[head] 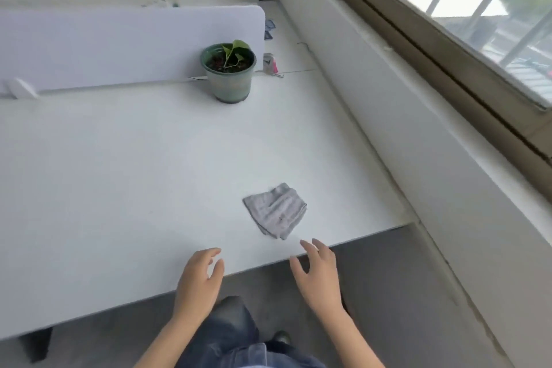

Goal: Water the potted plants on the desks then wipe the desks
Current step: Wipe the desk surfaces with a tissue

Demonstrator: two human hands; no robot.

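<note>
A folded grey cloth (276,210) lies flat on the white desk (119,188), near its front right corner. A green pot with a small leafy plant (229,72) stands at the back of the desk against a white divider panel (119,45). My right hand (318,276) hovers over the desk's front edge just below the cloth, fingers spread and empty, not touching it. My left hand (198,279) hangs at the front edge further left, fingers loosely curved, holding nothing.
A small pink and grey object (270,64) lies right of the pot. A window sill and white wall (418,128) run along the desk's right side. Grey floor (388,293) shows below the desk edge. A second desk (286,36) continues behind the divider.
</note>
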